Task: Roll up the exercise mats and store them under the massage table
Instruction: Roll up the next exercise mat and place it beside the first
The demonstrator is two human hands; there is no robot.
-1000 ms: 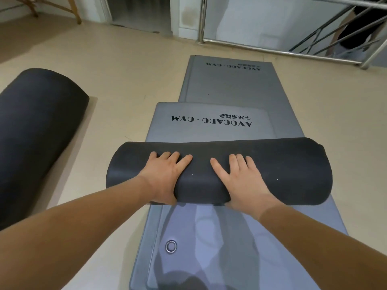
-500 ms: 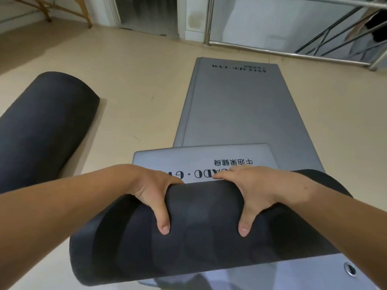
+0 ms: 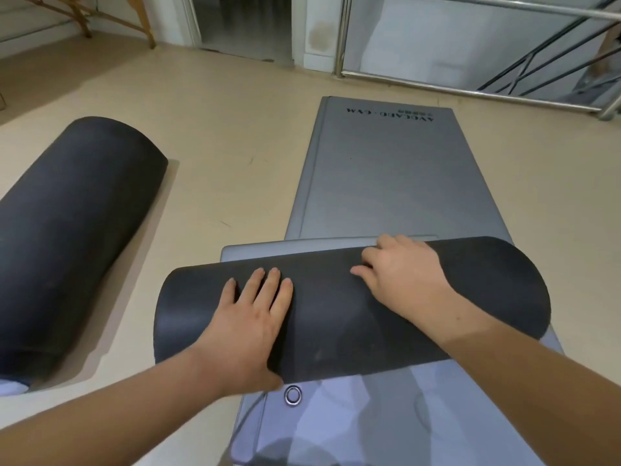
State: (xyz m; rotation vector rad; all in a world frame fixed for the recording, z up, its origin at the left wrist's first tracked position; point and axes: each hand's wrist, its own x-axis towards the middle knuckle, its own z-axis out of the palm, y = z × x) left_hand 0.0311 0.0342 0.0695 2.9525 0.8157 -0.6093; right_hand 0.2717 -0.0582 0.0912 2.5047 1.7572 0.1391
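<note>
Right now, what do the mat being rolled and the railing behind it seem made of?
Rolled mat: likely foam or rubber. It is matte black outside with a smooth grey printed face, and it bends into a thick, soft roll. Railing: metal, probably stainless steel. Its bright, shiny finish catches the light.

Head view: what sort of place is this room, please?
Probably a gym or fitness studio: the flat grey mat reads "AVOCADO GYM", a half-rolled mat lies on it, and a rolled mat lies at the left.
</note>
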